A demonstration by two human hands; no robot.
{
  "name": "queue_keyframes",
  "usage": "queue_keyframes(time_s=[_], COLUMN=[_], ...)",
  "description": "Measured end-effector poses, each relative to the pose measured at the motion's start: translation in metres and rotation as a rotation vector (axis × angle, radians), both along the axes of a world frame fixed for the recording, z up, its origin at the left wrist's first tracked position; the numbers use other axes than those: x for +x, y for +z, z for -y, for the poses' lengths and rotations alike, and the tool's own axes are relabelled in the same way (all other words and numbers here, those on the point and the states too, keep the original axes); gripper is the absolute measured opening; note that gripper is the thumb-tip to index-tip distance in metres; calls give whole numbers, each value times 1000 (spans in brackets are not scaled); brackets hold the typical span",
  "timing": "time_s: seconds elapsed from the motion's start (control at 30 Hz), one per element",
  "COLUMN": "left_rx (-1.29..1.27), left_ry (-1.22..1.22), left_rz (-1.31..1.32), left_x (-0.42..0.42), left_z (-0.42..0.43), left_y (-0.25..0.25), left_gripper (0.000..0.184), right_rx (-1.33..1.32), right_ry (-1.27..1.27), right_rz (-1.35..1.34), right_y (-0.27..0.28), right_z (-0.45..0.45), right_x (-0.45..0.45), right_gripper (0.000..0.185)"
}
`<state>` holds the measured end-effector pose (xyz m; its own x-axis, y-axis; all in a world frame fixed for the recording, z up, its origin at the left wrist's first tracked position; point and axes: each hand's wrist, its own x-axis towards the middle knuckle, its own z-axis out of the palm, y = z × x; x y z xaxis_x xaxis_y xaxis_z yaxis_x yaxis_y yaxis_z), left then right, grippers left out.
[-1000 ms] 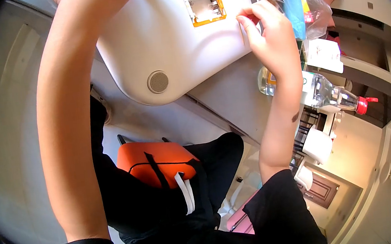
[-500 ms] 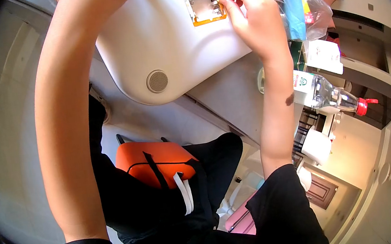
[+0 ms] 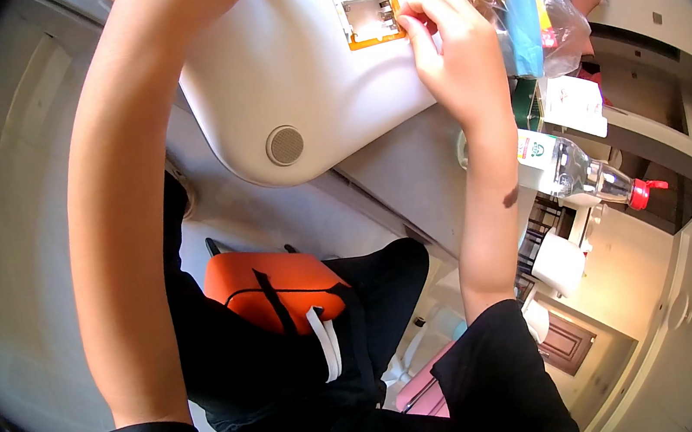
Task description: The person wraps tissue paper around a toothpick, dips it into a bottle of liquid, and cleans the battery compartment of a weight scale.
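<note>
A white device with rounded corners [image 3: 331,104], which looks like the underside of a bathroom scale, lies at the top of the head view. It has a round grey foot [image 3: 284,146] at its near corner. An uncovered battery compartment [image 3: 370,12] with an orange rim shows metal contacts inside and no batteries. At the rim's right edge is my right hand [image 3: 459,48], thumb and index finger pinched together; whatever they hold, if anything, is hidden. My left arm reaches across the device's left side, and its hand lies beyond the top edge of the view.
Clear plastic bags with a blue panel [image 3: 518,10] lie right of the device. A bottle with a red cap [image 3: 580,169] stands by my right forearm. On my lap side is an orange case [image 3: 272,287]; a pink item [image 3: 426,389] sits lower right.
The device has shifted slightly right in view. My right fingertips have moved a little down along the compartment's right edge, still pinched.
</note>
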<state>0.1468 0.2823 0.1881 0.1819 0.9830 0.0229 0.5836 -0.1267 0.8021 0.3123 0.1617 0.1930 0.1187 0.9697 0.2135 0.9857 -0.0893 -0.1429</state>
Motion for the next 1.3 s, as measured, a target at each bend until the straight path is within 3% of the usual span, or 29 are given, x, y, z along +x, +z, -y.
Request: queue_keyframes(time_s=[0.8,0.9,1.1,1.3], left_rx=[38,-136,60,9], left_ry=[-72,-84,-27,-19], left_rz=[105,157,70,66], left_x=[-6,-9,-4,-2], left_z=[-1,-4,-2,-1], left_y=[-3,5,-12,-5], left_gripper=[73,74,76,76], right_rx=[116,114,114,112], right_ry=[48,51,66,13], right_rz=[36,27,24,-3], right_y=[-8,-10,-9,-10], right_z=[-8,-2,-6,2], right_x=[4,5,7,0], right_gripper=[6,7,7,8])
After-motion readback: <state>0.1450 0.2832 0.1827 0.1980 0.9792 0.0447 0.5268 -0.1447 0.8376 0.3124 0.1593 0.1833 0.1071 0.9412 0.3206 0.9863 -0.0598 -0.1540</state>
